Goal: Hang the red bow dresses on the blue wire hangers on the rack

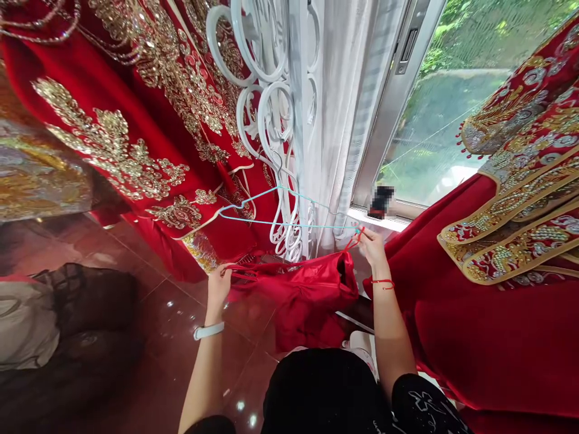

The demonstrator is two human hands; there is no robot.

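Observation:
A red satin dress (312, 280) hangs between my two hands, in front of my body. My left hand (219, 283), with a white wristband, is closed on the dress's thin straps at its left side. My right hand (371, 246), with a red string bracelet, pinches a red strap at the right end of a light blue hanger (289, 225). The hanger's left end is apart from my left hand, and its upper part lies against the white scrollwork rack.
Red garments with gold beading (122, 150) hang on the left, and more embroidered red garments (511, 241) on the right. A white scrollwork metal rack (274, 114) stands ahead, beside a white curtain (337, 90) and a window (452, 114). A dark bag-like heap (94, 325) sits on the tiled floor.

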